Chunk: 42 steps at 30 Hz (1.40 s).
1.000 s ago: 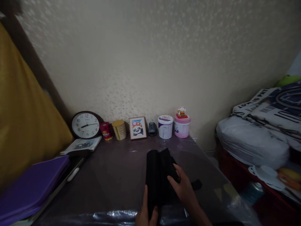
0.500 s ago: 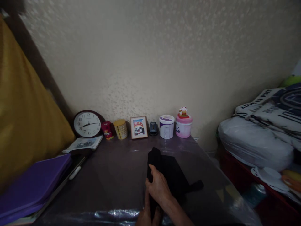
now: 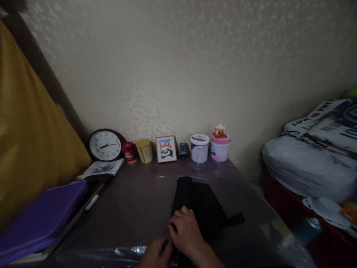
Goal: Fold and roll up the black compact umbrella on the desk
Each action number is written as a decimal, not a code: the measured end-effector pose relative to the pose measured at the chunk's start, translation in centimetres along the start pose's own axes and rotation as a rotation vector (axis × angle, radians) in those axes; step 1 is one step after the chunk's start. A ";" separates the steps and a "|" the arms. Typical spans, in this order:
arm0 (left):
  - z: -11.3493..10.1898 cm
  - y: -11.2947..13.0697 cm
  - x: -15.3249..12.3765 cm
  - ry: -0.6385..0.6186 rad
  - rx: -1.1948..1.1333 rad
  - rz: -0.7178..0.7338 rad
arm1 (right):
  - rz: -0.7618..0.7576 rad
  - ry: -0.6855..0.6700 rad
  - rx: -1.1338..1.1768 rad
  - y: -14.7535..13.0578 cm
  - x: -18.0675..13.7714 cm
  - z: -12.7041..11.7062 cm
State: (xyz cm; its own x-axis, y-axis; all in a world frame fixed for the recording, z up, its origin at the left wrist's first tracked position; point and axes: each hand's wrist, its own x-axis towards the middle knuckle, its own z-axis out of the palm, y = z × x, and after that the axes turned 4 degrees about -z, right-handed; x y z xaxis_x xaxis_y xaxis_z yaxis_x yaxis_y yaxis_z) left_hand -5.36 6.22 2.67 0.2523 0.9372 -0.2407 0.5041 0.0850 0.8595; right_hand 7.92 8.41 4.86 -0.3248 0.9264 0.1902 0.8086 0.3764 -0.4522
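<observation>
Right hand (image 3: 186, 231) has slid nearer, clutching the black cloth (image 3: 206, 203); left hand (image 3: 156, 254) is too blurred to tell its grip; clock (image 3: 105, 145) and gold tin (image 3: 144, 151) stand well beyond.

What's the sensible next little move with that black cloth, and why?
Probably fold the near end forward: the right hand and left hand both sit at the near end of the black cloth, whose far part lies flat on the table.

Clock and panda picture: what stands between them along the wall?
Two tins: a red tin beside the clock, then a gold tin beside the panda picture. The head view shows all four in a row.
</observation>
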 end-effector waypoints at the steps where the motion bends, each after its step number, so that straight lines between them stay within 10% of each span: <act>1: -0.8 0.2 0.2 0.080 0.025 0.012 | -0.027 -0.013 -0.007 0.1 -0.1 0.1; 5: -1.8 2.1 1.8 0.258 -0.009 0.161 | -0.097 -0.040 0.012 0.4 -0.7 0.9; 13: 0.5 3.8 8.2 -0.093 0.172 0.473 | -0.153 0.009 0.144 0.9 -1.8 1.1; 27: 0.4 1.6 16.4 0.167 0.318 0.434 | -0.157 0.057 0.127 1.4 -1.7 1.9; 33: 0.0 1.7 13.3 0.296 0.260 0.342 | -0.164 0.070 0.115 1.1 -1.8 1.8; 42: 1.5 0.2 5.3 -0.044 -0.048 0.333 | -0.227 0.096 0.246 1.4 -2.1 1.4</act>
State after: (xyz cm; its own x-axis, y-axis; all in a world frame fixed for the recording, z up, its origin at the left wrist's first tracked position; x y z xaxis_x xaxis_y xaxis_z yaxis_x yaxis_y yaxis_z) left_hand -2.69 10.70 0.85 0.4324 0.9009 0.0390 0.3486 -0.2069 0.9142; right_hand 9.04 6.99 2.59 -0.4259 0.8185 0.3856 0.5751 0.5740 -0.5830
